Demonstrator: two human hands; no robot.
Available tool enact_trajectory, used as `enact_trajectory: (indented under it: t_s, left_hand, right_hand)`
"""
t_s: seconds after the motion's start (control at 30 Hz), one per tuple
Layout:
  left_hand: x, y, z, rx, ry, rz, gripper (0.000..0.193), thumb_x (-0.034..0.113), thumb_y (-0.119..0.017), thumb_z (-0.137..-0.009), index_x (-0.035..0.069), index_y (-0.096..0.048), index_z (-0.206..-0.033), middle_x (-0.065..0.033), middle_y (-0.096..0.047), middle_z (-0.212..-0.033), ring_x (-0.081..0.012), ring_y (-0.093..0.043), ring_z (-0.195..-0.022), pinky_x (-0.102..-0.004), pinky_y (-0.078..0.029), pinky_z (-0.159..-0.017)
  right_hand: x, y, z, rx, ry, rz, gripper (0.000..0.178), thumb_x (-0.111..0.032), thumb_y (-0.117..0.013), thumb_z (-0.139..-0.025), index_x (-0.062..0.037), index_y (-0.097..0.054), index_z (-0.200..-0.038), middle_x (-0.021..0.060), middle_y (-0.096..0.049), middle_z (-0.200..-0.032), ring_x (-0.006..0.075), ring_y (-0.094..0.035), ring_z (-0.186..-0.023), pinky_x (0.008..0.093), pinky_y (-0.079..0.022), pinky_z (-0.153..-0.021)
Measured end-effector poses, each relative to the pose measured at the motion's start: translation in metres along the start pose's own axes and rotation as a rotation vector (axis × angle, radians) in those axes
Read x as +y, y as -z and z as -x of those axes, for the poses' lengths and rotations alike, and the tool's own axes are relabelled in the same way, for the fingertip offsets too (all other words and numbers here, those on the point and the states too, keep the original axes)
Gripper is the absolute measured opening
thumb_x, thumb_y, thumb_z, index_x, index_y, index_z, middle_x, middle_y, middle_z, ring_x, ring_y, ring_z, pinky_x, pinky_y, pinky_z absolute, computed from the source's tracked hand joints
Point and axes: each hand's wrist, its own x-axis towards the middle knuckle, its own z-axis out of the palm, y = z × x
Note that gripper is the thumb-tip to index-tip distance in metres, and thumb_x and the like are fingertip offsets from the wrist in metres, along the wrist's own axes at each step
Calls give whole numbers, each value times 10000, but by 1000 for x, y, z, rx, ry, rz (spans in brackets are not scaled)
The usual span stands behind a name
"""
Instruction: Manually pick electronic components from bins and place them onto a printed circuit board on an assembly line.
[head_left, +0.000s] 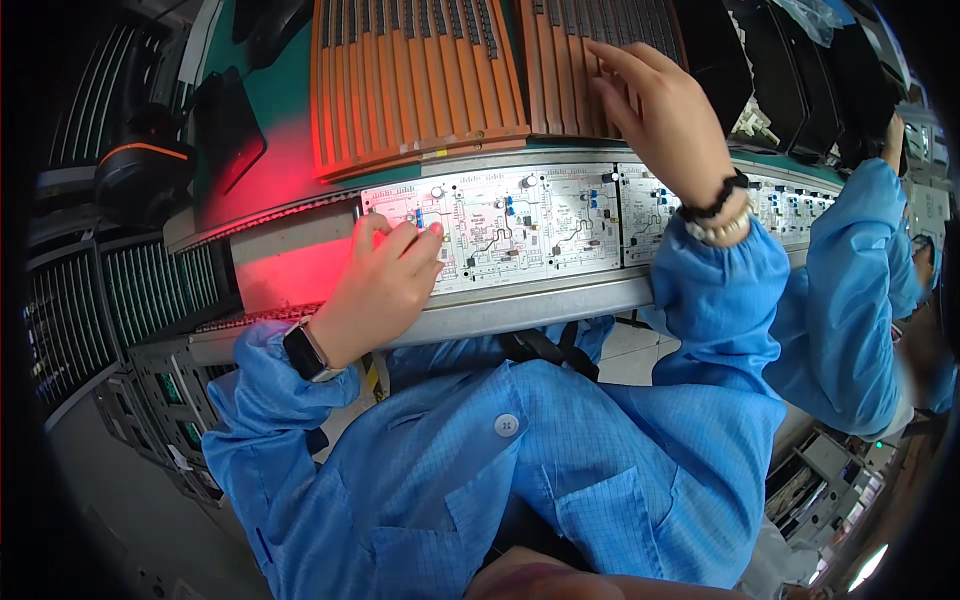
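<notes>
A white circuit board [500, 235] with small blue, black and silver parts lies on the metal conveyor rail [520, 318]. My left hand [385, 285] is over the board's left end, its fingers bent and drawn together beside a small blue component [419, 217]. Whatever lies between those fingertips is too small or hidden to name. Up and to the right, my right hand [665, 100] hovers over a brown slotted tray [560, 90], fingers apart and nothing visible in them. Small black components [480, 30] stand in rows in the orange slotted tray [415, 110] to its left.
More populated boards [790, 210] continue along the rail to the right. A co-worker's blue sleeve [850, 290] is close on that side. Black bins [785, 80] stand at the back right. A black device with an orange stripe [145, 153] and red light are at the left.
</notes>
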Motion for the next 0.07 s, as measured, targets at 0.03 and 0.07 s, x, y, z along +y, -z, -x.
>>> enact_trajectory:
  t_s: [0.03,0.07]
  left_hand:
    - [0,-1,1,-1,-8,5,349,83,-690,-827,-58,-657,-1145,-68,-587,-985,-213,-542,-915,-438,-380,-875]
    - [-1,-2,3,-3,-14,11,369,77,-688,-829,-59,-646,-1170,-72,-588,-1002,-214,-539,-930,-444,-379,-881]
  right_hand:
    - [1,-6,-5,9,-22,-13,333,-136,-642,-943,-61,-644,-1268,141,-654,-984,302,-677,-867,373,-559,-758]
    - [0,-11,-11,17,-42,-27,346,-140,-646,-942,-69,-639,-1281,140,-659,-996,302,-683,-878,371,-561,-759]
